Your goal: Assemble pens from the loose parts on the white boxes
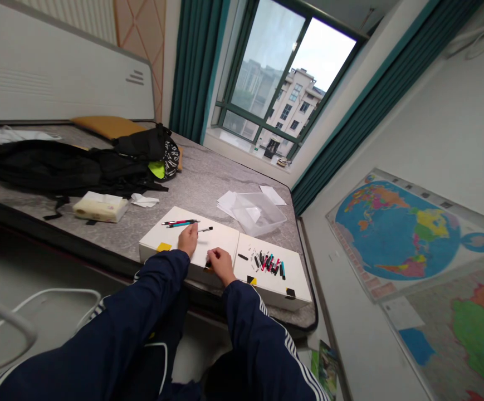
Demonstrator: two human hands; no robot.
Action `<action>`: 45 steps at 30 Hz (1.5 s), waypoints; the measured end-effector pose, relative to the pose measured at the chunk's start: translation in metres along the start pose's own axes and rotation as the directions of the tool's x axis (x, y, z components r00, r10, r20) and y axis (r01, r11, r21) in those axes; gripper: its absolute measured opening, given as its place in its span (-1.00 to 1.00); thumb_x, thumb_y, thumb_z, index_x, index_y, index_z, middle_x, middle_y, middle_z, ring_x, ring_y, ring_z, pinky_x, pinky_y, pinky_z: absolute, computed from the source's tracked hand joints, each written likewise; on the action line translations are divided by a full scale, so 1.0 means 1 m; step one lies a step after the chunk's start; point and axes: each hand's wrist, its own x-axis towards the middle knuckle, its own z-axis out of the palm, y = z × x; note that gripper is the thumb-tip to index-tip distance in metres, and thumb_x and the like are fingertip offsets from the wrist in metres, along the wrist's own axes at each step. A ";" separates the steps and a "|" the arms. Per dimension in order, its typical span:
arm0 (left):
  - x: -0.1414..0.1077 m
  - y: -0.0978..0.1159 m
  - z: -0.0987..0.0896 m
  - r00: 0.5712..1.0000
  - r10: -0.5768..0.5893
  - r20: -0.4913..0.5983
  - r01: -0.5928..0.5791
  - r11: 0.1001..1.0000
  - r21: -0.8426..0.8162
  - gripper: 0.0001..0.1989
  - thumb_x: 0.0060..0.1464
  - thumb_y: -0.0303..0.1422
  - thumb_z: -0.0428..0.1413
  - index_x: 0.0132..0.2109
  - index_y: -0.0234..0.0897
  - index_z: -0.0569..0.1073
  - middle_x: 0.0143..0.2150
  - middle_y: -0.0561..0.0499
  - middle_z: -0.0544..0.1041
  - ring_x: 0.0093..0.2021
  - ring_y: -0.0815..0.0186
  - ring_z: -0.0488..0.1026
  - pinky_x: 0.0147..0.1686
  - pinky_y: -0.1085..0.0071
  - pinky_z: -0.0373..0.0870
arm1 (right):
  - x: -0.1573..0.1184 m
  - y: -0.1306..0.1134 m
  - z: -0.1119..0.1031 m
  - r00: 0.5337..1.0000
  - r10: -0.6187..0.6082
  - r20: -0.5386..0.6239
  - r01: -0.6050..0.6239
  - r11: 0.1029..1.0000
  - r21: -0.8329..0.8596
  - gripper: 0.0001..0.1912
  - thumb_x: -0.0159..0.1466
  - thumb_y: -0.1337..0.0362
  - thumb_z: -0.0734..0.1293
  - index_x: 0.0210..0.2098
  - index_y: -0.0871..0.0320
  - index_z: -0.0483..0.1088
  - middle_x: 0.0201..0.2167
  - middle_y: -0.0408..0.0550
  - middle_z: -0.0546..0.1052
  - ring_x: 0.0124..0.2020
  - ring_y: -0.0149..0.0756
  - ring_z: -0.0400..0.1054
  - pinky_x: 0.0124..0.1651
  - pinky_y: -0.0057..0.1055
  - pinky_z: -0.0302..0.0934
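My left hand (188, 239) is closed around a slim pen (205, 229) with a dark end, which sticks out to the right. Just beyond its fingers, several assembled pens (179, 223), with red and teal among their colours, lie side by side on the left white box (219, 236). Over the front edge of that box, my right hand (221, 264) has thumb and fingers pinched together; what they hold, if anything, is too small to name. To its right, a heap of pen parts (270, 264) in black, red, teal and clear lies on the right white box (298, 275).
Behind the boxes stands a clear plastic bin (258, 214) beside white papers (226, 202). A tissue pack (101, 207) and a black backpack (58, 167) lie on the grey bed surface (208, 172) to the left. The wall with a world map (396, 228) is at right.
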 end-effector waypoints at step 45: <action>-0.027 0.017 0.007 0.949 0.131 0.288 -0.267 0.818 0.510 -0.72 0.25 -0.34 -0.17 -0.05 -0.20 0.39 -0.38 -0.03 0.53 -0.34 0.20 0.48 -0.32 0.40 0.21 | 0.016 0.013 -0.001 0.944 0.317 -0.092 -0.198 0.767 0.610 -0.77 0.21 0.22 0.27 -0.20 0.08 0.12 -0.57 -0.23 0.48 -0.62 -0.36 0.42 -0.64 -0.50 0.32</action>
